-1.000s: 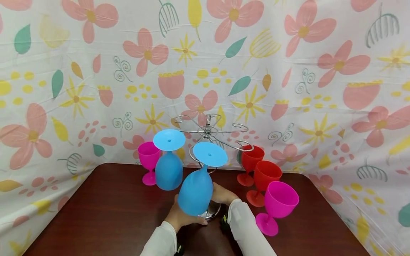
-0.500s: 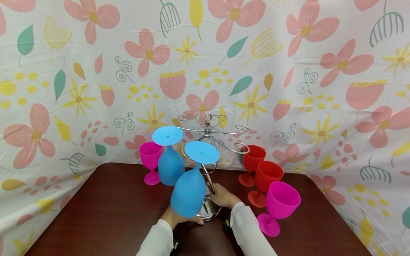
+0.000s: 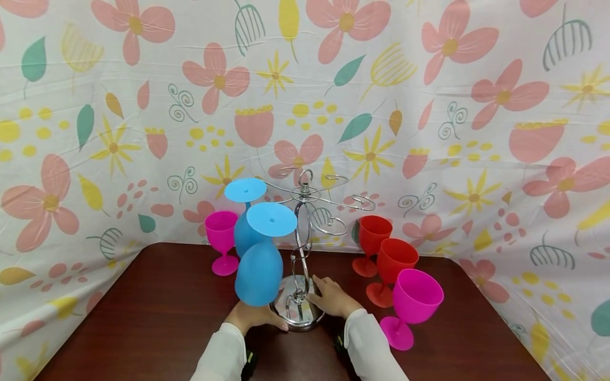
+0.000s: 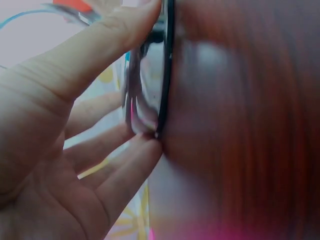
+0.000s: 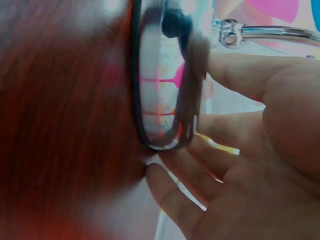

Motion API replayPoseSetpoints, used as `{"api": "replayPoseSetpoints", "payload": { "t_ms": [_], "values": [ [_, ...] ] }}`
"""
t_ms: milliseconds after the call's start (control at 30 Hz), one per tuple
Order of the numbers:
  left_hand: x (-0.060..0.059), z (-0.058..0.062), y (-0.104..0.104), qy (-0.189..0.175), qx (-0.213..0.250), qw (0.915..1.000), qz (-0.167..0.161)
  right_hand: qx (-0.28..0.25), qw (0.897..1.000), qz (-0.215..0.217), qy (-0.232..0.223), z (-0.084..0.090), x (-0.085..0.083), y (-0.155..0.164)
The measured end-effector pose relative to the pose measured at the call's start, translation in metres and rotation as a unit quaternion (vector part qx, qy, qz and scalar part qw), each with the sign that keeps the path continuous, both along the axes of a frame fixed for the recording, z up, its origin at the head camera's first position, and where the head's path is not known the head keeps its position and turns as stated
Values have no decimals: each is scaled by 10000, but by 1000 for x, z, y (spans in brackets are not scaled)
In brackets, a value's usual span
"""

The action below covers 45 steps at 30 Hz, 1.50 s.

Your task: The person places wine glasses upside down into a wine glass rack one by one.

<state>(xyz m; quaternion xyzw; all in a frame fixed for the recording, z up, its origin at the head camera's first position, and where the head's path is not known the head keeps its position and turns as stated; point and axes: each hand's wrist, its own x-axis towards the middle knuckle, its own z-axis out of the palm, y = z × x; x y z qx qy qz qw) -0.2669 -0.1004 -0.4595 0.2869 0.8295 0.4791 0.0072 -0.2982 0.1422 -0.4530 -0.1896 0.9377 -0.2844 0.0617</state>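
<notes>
A chrome stemware rack (image 3: 299,320) with curled wire arms stands upright on the table. Two blue goblets hang upside down from its left side, a front one (image 3: 259,272) and one behind it (image 3: 243,233). My left hand (image 3: 254,316) grips the left edge of the round base, partly behind the front goblet. On the right edge of that base, my right hand (image 3: 335,299) holds on with its thumb over the top. Both wrist views show the fingers at the base's rim, thumb on one side and fingers round the other.
At the right stand two red goblets, one farther back (image 3: 375,233) and one nearer (image 3: 396,259), with a pink goblet (image 3: 417,296) in front. Another pink goblet (image 3: 222,233) stands at the back left. A floral cloth (image 3: 305,79) hangs behind the dark wooden table (image 3: 143,317).
The rack has turned in my hands, so its blue goblets have swung to the left and farther back. My left hand has shifted slightly left with the base.
</notes>
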Motion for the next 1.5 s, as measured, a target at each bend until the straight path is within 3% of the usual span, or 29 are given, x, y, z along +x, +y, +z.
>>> {"api": "replayPoseSetpoints", "payload": {
  "t_ms": [167,333,533,833,967,1133,1333,1500],
  "values": [
    [-5,-1,-10,-58,-402,9991,88,31,9999,-117,-86,4,11,1],
    [-12,-6,-17,-291,-388,9986,197,83,9998,-165,-57,6,21,1],
    [-19,-9,-24,-223,-469,9984,225,72,9999,-137,-5,8,27,4],
    [-15,-4,-25,-722,-707,9949,18,-628,9980,86,76,4,21,11],
    [-13,-2,-19,-544,-988,9936,-36,-1001,9948,122,-138,3,13,12],
    [-8,0,-1,-123,-1334,9906,277,-899,9950,238,-352,0,6,12],
    [3,0,19,-239,-1405,9863,827,-648,9961,350,-491,-4,-4,11],
    [11,-1,35,-54,-1797,9765,1186,-744,9938,545,-614,-6,-11,8]
  ]
}}
